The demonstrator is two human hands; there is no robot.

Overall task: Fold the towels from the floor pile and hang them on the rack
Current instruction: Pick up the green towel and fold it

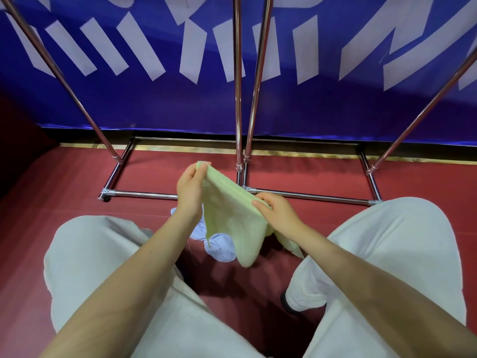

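A pale green towel [232, 218] hangs between my two hands above the red floor. My left hand [189, 188] pinches its upper far corner. My right hand [277, 210] grips the nearer corner, so the top edge stretches taut between them and the rest droops down. Below it on the floor lies a light blue towel [222, 248], partly hidden by the green one, and another pale green piece [289, 244] shows under my right wrist. The chrome rack [238, 99] stands just beyond my hands, its upright poles rising out of the frame.
The rack's base bars [144, 194] lie on the red floor [296, 174] in front of me. A blue banner with white shapes [154, 94] closes off the back. My knees in light trousers [108, 254] flank the pile on both sides.
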